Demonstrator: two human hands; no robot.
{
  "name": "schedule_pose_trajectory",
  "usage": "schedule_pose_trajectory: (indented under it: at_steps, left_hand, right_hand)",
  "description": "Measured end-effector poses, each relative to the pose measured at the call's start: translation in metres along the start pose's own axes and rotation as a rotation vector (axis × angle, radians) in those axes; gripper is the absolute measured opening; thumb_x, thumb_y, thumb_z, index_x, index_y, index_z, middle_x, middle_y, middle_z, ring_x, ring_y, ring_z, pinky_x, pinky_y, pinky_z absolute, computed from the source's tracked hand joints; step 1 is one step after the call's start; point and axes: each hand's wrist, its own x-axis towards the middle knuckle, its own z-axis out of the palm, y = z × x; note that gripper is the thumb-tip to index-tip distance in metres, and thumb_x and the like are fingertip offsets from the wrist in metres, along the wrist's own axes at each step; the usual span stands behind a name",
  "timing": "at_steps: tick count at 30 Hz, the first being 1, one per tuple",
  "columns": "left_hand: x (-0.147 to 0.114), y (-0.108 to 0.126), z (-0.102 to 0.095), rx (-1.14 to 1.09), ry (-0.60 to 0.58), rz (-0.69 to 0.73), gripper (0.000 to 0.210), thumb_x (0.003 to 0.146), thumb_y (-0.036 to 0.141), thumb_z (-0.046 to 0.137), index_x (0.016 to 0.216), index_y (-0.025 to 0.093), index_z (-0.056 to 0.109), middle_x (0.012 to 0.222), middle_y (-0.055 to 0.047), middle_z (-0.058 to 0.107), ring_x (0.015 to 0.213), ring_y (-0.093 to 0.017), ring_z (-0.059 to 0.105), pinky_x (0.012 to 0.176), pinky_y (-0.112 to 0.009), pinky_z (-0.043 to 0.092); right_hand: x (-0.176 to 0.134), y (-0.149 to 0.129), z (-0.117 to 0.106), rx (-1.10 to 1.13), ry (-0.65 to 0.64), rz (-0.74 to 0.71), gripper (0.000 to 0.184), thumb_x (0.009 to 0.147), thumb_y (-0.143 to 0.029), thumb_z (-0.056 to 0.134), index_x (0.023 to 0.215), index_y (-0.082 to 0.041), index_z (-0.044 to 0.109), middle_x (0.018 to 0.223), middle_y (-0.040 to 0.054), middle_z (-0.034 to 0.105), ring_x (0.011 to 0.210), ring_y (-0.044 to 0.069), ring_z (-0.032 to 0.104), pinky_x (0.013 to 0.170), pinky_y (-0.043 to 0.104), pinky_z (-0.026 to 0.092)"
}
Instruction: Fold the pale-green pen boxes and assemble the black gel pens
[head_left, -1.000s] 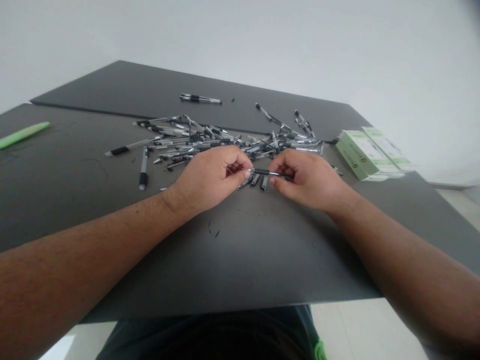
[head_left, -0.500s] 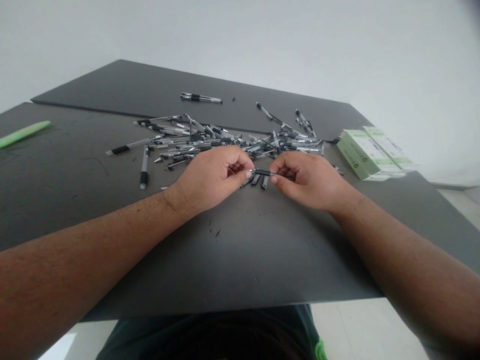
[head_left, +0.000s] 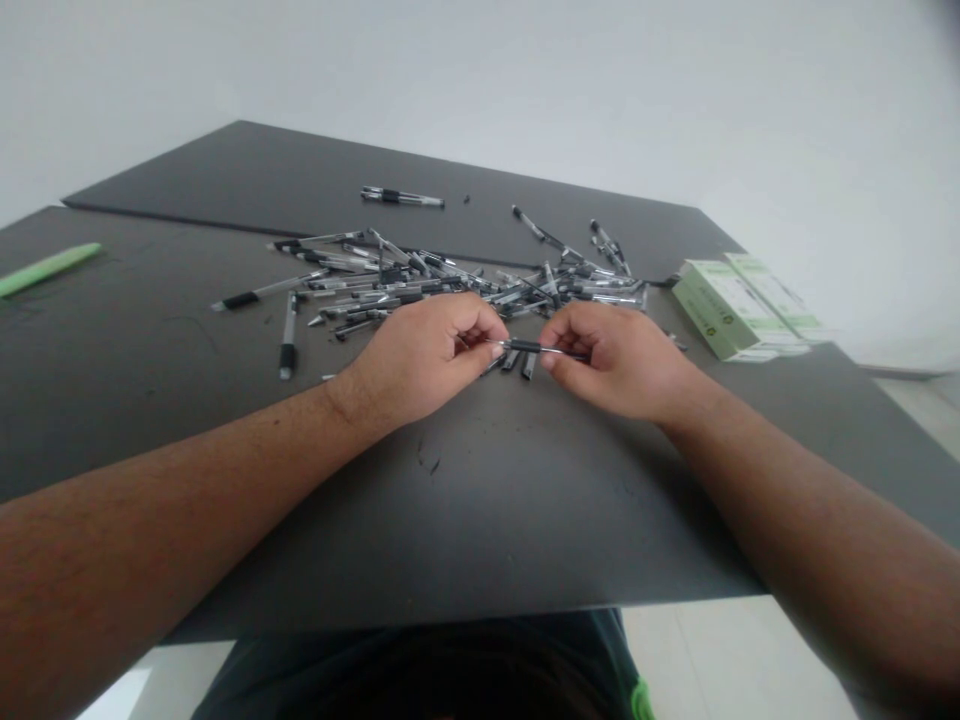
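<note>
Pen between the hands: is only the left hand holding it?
No, the left hand and the right hand both pinch the pen, one on each side of its exposed dark middle.

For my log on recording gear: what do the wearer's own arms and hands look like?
The left hand and right hand are ungloved. The left forearm and right forearm are bare as far as the view reaches: no sleeve, watch, bracelet, cable or marking shows. Some fingers are hidden, so rings can't be ruled out.
</note>
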Motion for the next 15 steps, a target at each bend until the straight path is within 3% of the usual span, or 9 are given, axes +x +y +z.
schedule_pose_trajectory:
  at_steps: [3, 10, 15]
  left_hand:
    - [0.0000, 0.0004, -0.0004, 0.001, -0.001, 0.006, 0.010, 0.097, 0.023, 0.074, 0.101, 0.025, 0.082, 0.095, -0.001, 0.084, 0.085, -0.020, 0.078, 0.088, -0.033, 0.062]
    - [0.0002, 0.0004, -0.0004, 0.024, -0.004, 0.003, 0.011, 0.097, 0.024, 0.073, 0.102, 0.026, 0.082, 0.095, -0.001, 0.084, 0.084, -0.020, 0.077, 0.087, -0.034, 0.063]
    - [0.0008, -0.0005, -0.0003, 0.015, -0.013, 0.016, 0.011, 0.097, 0.024, 0.072, 0.101, 0.025, 0.082, 0.096, -0.002, 0.084, 0.086, -0.020, 0.078, 0.088, -0.033, 0.063]
  right_hand:
    - [0.0003, 0.0002, -0.0004, -0.004, 0.008, 0.016, 0.005, 0.091, -0.027, 0.076, 0.095, -0.025, 0.075, 0.082, -0.0002, 0.075, 0.069, 0.018, 0.063, 0.068, 0.031, 0.044]
    - [-0.0002, 0.0028, -0.0004, -0.041, -0.034, -0.041, 0.014, 0.103, -0.032, 0.066, 0.097, -0.024, 0.077, 0.086, 0.0038, 0.080, 0.079, 0.021, 0.069, 0.074, 0.033, 0.047]
    - [0.0003, -0.0009, -0.0007, 0.009, -0.015, 0.038, 0.005, 0.090, -0.028, 0.076, 0.094, -0.025, 0.075, 0.081, -0.0006, 0.076, 0.069, 0.018, 0.065, 0.067, 0.031, 0.044]
